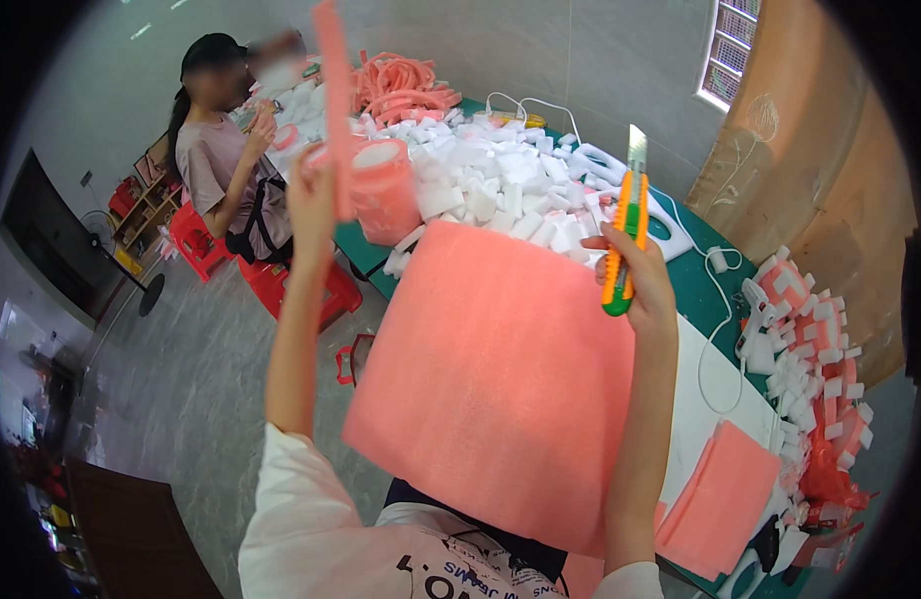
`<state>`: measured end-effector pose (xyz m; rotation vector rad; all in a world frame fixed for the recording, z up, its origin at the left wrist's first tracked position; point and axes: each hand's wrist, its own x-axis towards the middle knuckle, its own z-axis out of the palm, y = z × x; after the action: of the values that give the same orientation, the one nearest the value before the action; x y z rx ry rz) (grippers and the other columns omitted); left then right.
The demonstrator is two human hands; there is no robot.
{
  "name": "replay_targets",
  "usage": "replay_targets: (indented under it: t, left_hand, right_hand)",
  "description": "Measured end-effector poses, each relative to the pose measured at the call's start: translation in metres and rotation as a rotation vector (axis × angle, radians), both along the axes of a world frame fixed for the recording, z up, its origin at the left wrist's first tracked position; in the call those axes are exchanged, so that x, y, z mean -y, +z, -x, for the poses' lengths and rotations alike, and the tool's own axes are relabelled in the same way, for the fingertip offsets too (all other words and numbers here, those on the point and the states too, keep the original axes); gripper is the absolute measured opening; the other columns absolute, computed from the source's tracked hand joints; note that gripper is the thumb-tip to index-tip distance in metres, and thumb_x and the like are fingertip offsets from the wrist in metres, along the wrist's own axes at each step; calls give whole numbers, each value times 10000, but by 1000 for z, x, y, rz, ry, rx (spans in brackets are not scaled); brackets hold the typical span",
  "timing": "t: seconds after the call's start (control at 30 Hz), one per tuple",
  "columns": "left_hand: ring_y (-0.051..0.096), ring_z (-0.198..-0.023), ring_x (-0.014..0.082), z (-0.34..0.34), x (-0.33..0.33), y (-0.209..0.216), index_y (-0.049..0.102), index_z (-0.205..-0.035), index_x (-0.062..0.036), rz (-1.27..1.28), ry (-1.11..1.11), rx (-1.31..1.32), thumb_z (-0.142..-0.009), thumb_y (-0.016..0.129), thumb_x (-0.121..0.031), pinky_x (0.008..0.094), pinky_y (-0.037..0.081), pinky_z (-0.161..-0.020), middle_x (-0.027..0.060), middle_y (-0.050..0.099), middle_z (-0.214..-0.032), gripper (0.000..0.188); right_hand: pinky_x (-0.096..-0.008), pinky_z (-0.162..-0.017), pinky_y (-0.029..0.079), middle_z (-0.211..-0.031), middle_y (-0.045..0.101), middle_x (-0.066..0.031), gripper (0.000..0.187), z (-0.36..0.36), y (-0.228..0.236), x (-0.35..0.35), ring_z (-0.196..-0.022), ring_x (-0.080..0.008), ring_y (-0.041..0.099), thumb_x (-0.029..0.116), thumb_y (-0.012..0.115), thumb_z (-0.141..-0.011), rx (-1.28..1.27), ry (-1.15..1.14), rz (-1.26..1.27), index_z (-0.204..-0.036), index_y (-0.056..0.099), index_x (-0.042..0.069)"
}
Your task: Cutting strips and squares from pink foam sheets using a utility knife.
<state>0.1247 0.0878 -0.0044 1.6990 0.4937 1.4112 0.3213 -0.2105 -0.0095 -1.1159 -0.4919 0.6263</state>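
- The tabletop (696,290) is green and runs from the far wall toward the lower right; its bare surface shows beside the sheet and near the cable.
- A large pink foam sheet (490,389) lies tilted in front of the person, its near edge over the lap, its far edge against the heap of blocks.
- A heap of white foam blocks (490,185) covers the middle of the tabletop, just beyond the sheet; a second pile of pink and white foam pieces (815,349) sits at the right edge.
- Another person (226,160) sits at the far left end on a red stool (196,240), hands raised near the face.
- A stack of smaller pink sheets (725,499) lies at the lower right, near the right forearm.
- A roll of pink foam (386,190) stands upright beside the white heap.
- A long pink foam strip (336,110) is held upright; the left hand (311,195) has its grip closed around the lower part.
- The right hand (640,280) has its grip closed on an orange and green utility knife (625,240), blade pointing up, above the sheet's far right corner.
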Motion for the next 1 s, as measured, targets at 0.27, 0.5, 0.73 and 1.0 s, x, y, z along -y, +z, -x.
replay_targets:
  t: [0.27,0.5,0.73,1.0]
  left_hand:
    - [582,-500,141,-25,-193,5,585,-1019,-88,-169,276,-294,-772,561,-212,248,449,-497,84,618,-660,277]
    - [593,-512,155,-31,-235,-37,594,-1042,-110,-168,400,-508,-720,543,-217,266,480,-528,114,644,-754,343]
    - [568,-512,117,-31,-244,-52,643,-948,-74,-107,274,-497,-723,516,-126,249,462,-487,80,626,-675,263]
    - [617,-834,241,-13,-342,-76,634,-957,-34,-402,342,-637,-753,576,-270,353,470,-735,131,640,-895,317]
  right_hand:
    - [-200,-398,413,-712,596,-117,262,-30,-9,20,-447,-101,507,185,609,-790,-18,-151,-45,-935,460,25]
    - [-213,-403,421,-708,595,-121,263,-47,-22,23,-459,-108,508,195,612,-780,-70,-224,22,-900,449,26]
    - [-226,-412,424,-696,596,-142,272,-48,-26,21,-456,-113,499,168,612,-761,-95,-239,53,-915,470,-5]
    - [-217,-396,382,-676,577,-91,255,-46,3,52,-450,-113,503,235,599,-799,105,-282,-52,-879,473,29]
